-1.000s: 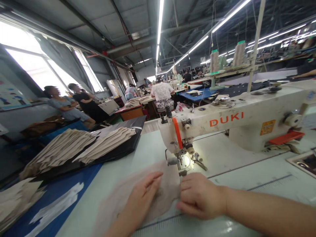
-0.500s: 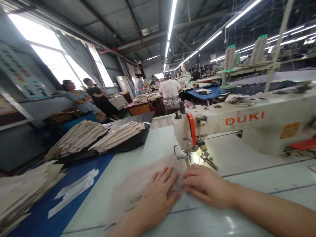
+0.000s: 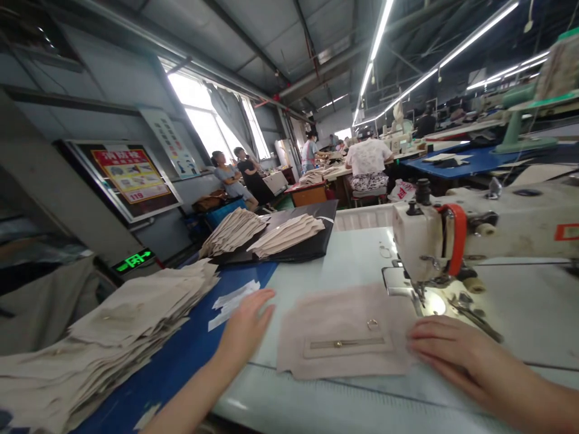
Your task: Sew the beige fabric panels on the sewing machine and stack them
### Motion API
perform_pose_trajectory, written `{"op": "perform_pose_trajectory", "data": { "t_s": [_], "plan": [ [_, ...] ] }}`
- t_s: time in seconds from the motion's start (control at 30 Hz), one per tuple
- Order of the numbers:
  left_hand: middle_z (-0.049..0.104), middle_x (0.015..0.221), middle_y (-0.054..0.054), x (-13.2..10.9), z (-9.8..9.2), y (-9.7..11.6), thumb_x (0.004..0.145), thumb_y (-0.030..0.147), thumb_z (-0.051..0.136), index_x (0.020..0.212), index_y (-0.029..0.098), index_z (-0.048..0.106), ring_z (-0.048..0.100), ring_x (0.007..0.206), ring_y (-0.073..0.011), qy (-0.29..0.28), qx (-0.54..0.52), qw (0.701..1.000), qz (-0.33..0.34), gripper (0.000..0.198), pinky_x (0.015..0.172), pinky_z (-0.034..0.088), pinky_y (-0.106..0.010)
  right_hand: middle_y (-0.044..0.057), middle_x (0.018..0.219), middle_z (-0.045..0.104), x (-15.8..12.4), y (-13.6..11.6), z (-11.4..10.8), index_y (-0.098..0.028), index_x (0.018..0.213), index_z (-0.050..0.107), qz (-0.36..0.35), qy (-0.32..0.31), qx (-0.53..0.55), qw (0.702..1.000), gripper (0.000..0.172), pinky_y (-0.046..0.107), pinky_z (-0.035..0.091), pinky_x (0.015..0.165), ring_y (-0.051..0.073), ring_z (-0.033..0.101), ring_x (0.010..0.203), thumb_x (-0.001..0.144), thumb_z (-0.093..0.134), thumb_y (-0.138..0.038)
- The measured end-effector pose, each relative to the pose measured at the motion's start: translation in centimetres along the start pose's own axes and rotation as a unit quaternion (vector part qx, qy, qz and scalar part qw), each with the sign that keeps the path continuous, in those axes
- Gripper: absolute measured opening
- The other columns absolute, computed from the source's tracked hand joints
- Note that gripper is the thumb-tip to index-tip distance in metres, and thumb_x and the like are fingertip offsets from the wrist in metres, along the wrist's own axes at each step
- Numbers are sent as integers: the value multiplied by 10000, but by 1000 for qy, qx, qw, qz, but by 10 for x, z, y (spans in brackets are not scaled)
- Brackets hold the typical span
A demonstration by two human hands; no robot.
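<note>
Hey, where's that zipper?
In the head view, the zipper lies low, just right of centre, on the beige cloth, between the left hand and the right hand.

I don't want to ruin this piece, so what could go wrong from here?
The right hand is at the edge of the fabric panel, near the needle area of the sewing machine, and might get hurt if the machine runs. The left hand is off the panel, so the cloth could slip or twist.
</note>
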State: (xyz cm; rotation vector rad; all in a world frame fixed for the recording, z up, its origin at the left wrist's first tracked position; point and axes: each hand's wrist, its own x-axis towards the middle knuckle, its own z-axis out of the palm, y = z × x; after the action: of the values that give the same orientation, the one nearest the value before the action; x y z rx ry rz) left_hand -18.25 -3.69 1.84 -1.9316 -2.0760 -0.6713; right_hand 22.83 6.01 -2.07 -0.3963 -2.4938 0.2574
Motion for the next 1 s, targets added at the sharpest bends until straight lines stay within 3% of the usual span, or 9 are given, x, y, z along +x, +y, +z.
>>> {"op": "perform_pose_trajectory", "data": {
  "t_s": [0.1, 0.2, 0.4, 1.0],
  "plan": [
    [760, 1079, -100, -9, -20, -58, 882, 398, 501, 977, 201, 756, 691, 1040, -283, 24, 63, 995, -70, 336, 972, 539, -424, 44, 1063, 769, 0, 2, 1, -268, 1076, 741, 10, 4, 4, 1000, 243, 312, 581, 901, 208, 720, 996, 950, 544, -203],
    [776, 958, -68, -20, -24, -81, 886, 410, 466, 873, 222, 756, 718, 912, -250, 13, 70, 993, -91, 345, 882, 572, -365, 46, 1039, 770, -1, 4, 5, -266, 1045, 746, 28, 0, 3, 1000, 237, 298, 596, 870, 207, 726, 978, 956, 530, -224],
    [773, 917, -90, -24, -11, -89, 864, 397, 442, 810, 216, 761, 714, 888, -267, 17, 70, 993, -95, 371, 844, 565, -349, 46, 1041, 768, -9, 11, 9, -285, 1054, 759, 54, 13, -22, 998, 229, 274, 607, 851, 201, 736, 966, 955, 554, -260],
    [781, 893, -105, -26, -16, -89, 875, 455, 377, 761, 223, 759, 705, 901, -291, 71, 110, 987, -95, 461, 856, 558, -388, 50, 992, 776, -8, 12, 7, -265, 1019, 758, 35, 35, -14, 999, 221, 252, 617, 790, 199, 746, 910, 937, 557, -227]
  ]
}}
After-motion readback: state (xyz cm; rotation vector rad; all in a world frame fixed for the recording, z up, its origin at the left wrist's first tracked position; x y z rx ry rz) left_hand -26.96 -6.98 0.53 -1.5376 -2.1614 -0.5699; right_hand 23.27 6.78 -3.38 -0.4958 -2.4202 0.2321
